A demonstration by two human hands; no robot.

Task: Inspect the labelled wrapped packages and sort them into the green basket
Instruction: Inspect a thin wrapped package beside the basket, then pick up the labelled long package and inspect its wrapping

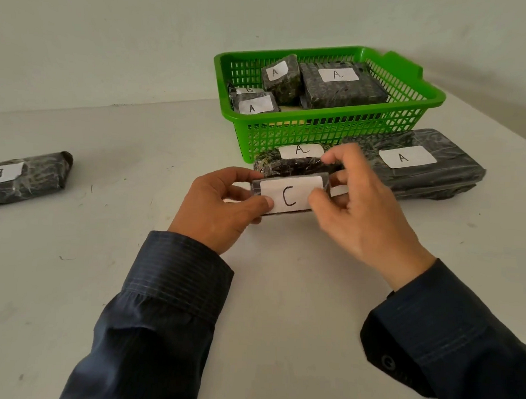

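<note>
Black-wrapped C package (289, 196), ends hidden by both hands' fingers (257, 201)

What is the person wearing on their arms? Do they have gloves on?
No gloves: both the left hand and the right hand are bare, with no rings or watch showing. Each arm is in a long dark navy shirt sleeve with faint thin stripes. The left sleeve has a wide, ridged cuff, and the right sleeve has a small dark button near its cuff.
</note>
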